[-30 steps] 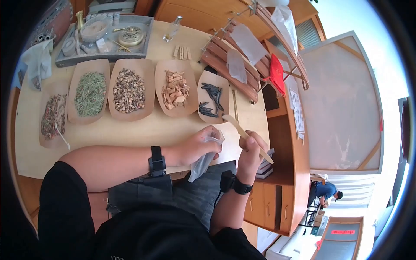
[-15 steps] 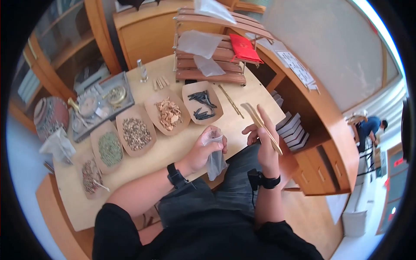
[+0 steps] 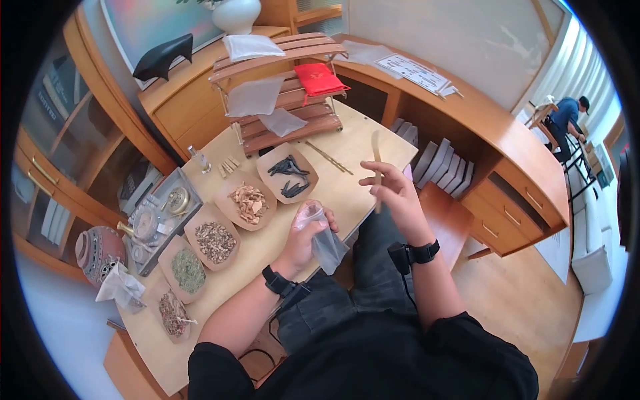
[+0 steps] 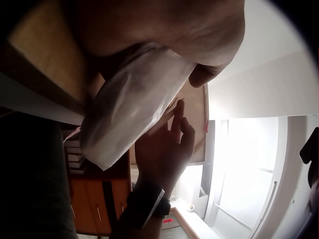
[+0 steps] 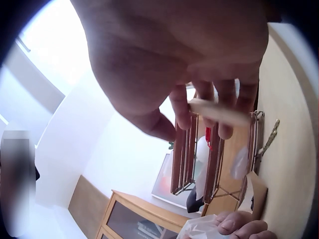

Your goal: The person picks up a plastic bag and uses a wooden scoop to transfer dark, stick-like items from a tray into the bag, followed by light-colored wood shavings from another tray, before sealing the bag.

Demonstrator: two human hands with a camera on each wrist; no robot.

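Note:
My left hand (image 3: pixel 305 235) grips a small translucent plastic bag (image 3: pixel 325 240) at its top, over the near edge of the table; the bag (image 4: pixel 130 103) hangs below the fingers in the left wrist view. My right hand (image 3: pixel 389 189) holds a thin wooden spatula (image 3: pixel 377 167) upright, to the right of the bag and just off the table's corner. In the right wrist view the fingers pinch the pale wooden spatula (image 5: pixel 219 112). Nearest to both hands lies a paper tray of dark sticks (image 3: pixel 288 173).
Several kraft paper trays of dried herbs (image 3: pixel 215 241) line the wooden table (image 3: pixel 347 193). A grey tray of small vessels (image 3: pixel 159 212) sits behind them, and a slatted wooden rack with paper bags and a red pouch (image 3: pixel 317 78). A desk with drawers (image 3: pixel 517 200) stands to the right.
The head view has swung, so the table now runs diagonally. My right hand has raised the spatula from slanted to nearly upright. The left hand still holds the bag.

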